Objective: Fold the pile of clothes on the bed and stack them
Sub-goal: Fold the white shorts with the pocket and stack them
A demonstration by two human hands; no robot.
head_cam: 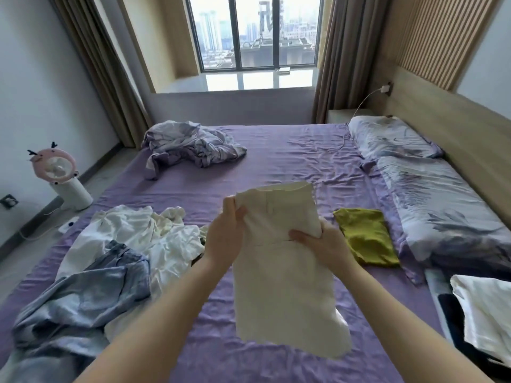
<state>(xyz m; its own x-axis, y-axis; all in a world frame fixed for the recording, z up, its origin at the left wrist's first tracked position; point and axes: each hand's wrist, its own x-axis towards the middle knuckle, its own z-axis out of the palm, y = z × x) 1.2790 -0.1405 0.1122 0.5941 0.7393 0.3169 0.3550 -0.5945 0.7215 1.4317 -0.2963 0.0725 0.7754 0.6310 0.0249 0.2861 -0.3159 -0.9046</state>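
Far out to the left of the hands, off the bed, a pink fan (55, 168) on a white base. Nearer, just left of the left hand, the unfolded pile of clothes (110, 261): white garments rumpled on top, a pale blue garment (83, 299) spilling toward the near edge of the purple bed sheet (276, 161). Beyond the left hand, toward the window (254, 34), a crumpled lilac quilt (190, 146). Left hand (225, 236) raised above the sheet, fingers curled, pinching the upper left edge of a cream garment (282, 272). Garment held up between both hands, clear of the sheet at the top, lower part hanging down toward the near edge; whether the hem touches the bed cannot be told. Right hand (318, 244) a little lower, thumb laid across the front of the cloth, fingers hidden behind it, gripping the right edge. Just right of the right hand, an olive-green folded garment (365, 239) lying flat on the sheet. Farther right, two floral pillows (431, 194) along the headboard, and a white folded cloth (486, 313) at the near right.
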